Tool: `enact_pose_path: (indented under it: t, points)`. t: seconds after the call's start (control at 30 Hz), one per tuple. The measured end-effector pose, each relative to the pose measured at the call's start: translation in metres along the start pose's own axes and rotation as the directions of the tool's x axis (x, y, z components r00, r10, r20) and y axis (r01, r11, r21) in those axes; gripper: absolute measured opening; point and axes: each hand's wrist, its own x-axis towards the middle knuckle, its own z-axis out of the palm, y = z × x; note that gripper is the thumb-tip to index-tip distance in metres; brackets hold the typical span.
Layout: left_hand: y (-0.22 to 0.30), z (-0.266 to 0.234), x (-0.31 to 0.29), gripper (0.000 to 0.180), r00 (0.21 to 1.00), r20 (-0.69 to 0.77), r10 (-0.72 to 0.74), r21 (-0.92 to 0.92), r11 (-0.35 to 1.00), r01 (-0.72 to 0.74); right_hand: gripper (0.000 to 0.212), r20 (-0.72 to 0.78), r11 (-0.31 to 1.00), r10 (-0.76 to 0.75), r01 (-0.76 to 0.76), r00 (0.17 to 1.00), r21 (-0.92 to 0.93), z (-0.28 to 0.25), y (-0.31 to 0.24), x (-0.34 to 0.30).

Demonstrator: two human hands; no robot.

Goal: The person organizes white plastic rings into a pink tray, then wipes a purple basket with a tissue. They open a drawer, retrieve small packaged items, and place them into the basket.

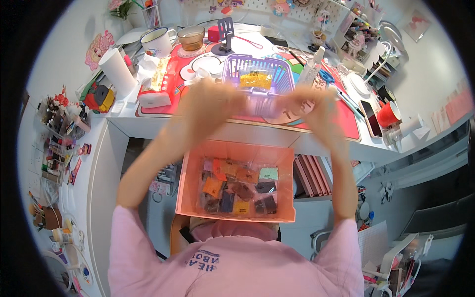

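Both my hands are raised over the table's front edge and smeared by motion. My left hand (208,101) and my right hand (319,111) reach toward each other with fingers drawn together. Between them is a blurred, see-through thing (260,105), too smeared to name, in front of the purple basket (232,67). A clear packet of small yellow pieces (256,79) rests in that basket. Below my hands, a coral-orange open bin (288,183) holds several small packets, among them an orange one (213,187), a pale green one (268,173) and a yellow one (241,207).
Left on the table are a tissue pack (159,91), a white paper roll (117,69), an enamel mug (156,43) and an amber bowl (191,37). A phone stand (226,37) stands behind. To the right are a spray bottle (311,67), a phone (371,119) and a red cup (389,114).
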Motion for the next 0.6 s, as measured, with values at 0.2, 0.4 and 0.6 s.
enact_pose_path:
  t: [0.2,0.4,0.6]
  points:
    - [-0.064,0.007,0.106,0.017,0.996,0.033,-0.086,-0.036,0.996,0.087,0.017,0.162,0.976,0.163,-0.134,0.973,-0.173,-0.009,0.051,0.101]
    - [-0.090,0.039,0.098,0.025,0.995,0.094,-0.027,-0.036,0.999,0.030,0.021,0.164,0.922,0.092,-0.022,0.982,-0.386,0.017,0.087,0.091]
    - [-0.036,-0.010,0.024,0.019,0.918,-0.379,0.114,0.002,0.992,-0.123,0.028,-0.020,0.846,-0.226,0.186,0.974,-0.499,0.009,-0.008,0.019]
